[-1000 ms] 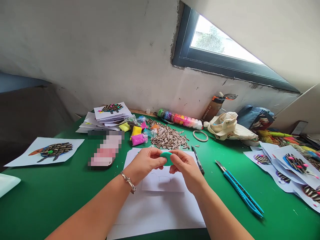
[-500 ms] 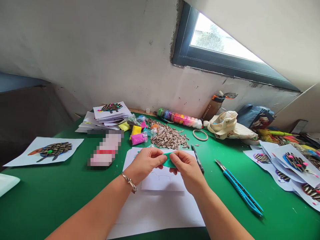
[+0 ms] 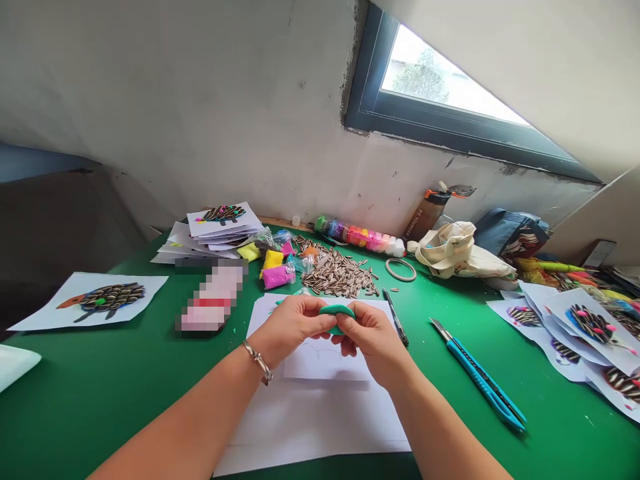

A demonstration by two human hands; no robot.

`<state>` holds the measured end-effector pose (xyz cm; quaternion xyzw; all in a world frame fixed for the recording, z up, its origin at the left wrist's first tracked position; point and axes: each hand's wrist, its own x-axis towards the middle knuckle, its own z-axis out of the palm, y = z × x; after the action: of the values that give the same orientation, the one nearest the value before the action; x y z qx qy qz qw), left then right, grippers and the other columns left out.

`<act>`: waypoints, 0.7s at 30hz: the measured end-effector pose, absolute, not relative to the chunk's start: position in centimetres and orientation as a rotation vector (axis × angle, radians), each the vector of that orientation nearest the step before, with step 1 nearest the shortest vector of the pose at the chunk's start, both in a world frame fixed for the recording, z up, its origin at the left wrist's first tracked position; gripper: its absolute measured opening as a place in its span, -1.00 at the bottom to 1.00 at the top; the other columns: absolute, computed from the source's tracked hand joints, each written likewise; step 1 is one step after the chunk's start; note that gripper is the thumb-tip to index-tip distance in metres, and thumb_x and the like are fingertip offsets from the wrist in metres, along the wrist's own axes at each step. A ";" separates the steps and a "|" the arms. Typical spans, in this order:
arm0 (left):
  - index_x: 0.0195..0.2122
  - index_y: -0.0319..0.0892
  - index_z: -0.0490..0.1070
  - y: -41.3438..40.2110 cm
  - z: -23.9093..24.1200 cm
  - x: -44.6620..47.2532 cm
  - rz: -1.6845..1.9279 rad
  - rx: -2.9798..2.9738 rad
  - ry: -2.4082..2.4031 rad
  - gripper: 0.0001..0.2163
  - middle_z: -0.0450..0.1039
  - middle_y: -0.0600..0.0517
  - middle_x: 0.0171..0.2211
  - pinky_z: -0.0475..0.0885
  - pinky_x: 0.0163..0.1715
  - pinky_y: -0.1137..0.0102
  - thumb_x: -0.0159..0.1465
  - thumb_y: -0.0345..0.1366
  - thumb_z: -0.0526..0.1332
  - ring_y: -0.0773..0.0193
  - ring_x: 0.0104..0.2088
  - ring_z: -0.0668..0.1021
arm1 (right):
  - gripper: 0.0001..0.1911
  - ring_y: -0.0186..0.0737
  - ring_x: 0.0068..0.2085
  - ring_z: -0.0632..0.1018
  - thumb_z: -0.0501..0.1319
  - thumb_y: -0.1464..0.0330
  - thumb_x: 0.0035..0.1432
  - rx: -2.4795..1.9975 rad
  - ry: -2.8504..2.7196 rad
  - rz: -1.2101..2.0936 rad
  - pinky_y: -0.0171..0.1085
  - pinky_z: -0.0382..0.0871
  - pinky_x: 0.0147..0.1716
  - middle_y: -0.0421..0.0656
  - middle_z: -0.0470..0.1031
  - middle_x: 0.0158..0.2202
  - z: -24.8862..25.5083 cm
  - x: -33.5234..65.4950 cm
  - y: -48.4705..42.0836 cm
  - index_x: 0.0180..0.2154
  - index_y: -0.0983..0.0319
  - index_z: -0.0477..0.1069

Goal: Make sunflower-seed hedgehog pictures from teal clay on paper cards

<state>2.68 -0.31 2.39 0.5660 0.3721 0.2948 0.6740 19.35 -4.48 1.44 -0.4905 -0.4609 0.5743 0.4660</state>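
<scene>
A flattened piece of green modelling clay is pinched between both hands. My left hand, with a silver bracelet at the wrist, grips its left side with thumb and fingers. My right hand holds the right side, its thumb pressed on the front of the clay. Below the hands lies a small sheet of paper with a faint pencil outline, partly hidden by the fingers. It rests on larger white sheets. Behind the hands is a heap of striped sunflower seeds.
A black pen and a blue utility knife lie to the right. Bags of coloured clay sit behind. A seed turtle picture is at left, more seed pictures at right. A tape ring and bottle stand farther back.
The green clay has been turned and bent between the fingers, so its curved upper edge now shows above the thumbs. Both hands stay in nearly the same place.
</scene>
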 end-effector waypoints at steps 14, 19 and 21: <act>-0.41 -0.24 0.50 -0.1 2.3 2.7 0.654 1.328 0.892 -0.73 0.44 0.06 -0.50 0.34 -0.40 0.40 0.09 -0.10 0.36 0.30 -0.44 0.46 | -0.57 -0.38 -0.60 0.46 0.31 0.03 0.04 -1.218 -1.195 1.470 -0.38 0.25 -0.59 -0.16 0.51 -0.55 1.4 19.8 -4.3 -0.46 0.30 0.40; -0.46 -0.22 0.48 -0.4 2.7 2.8 0.698 1.360 0.888 -0.77 0.41 0.07 -0.50 0.40 -0.40 0.39 0.10 -0.13 0.33 0.30 -0.45 0.44 | -0.59 -0.31 -0.55 0.52 0.29 0.03 0.07 -1.191 -1.175 1.507 -0.36 0.28 -0.59 -0.16 0.51 -0.49 1.8 19.9 -4.2 -0.40 0.29 0.43; -0.49 -0.22 0.47 -0.5 2.8 2.8 0.700 1.372 0.892 -0.77 0.39 0.09 -0.51 0.40 -0.43 0.40 0.10 -0.14 0.33 0.32 -0.47 0.43 | -0.60 -0.31 -0.52 0.51 0.25 0.04 0.12 -1.153 -1.178 1.495 -0.38 0.25 -0.60 -0.18 0.47 -0.49 1.8 19.9 -4.2 -0.35 0.28 0.45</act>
<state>2.78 -0.48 2.77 0.5990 0.3896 0.3054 0.6294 19.94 -4.21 1.78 -0.4647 -0.4747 0.6026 0.4422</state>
